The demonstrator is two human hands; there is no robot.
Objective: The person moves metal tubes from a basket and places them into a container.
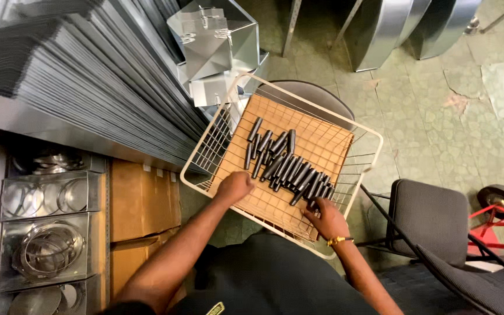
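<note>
A white wire basket (361, 135), lined with a brown cardboard sheet (316, 143) so that small parts are kept from slipping through the mesh, is seen resting on a grey chair seat (316, 92). Dark metal cylinders (287, 166) are laid side by side in a row across the cardboard. The left hand (234, 186) is curled closed at the basket's near left edge; whether anything is held cannot be told. The right hand (326, 219) is placed at the near end of the row, its grip nearly closed, fingertips touching the last cylinders.

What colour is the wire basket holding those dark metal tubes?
Cream-white wire basket, lined with brown cardboard; clearest in the head view.
</note>
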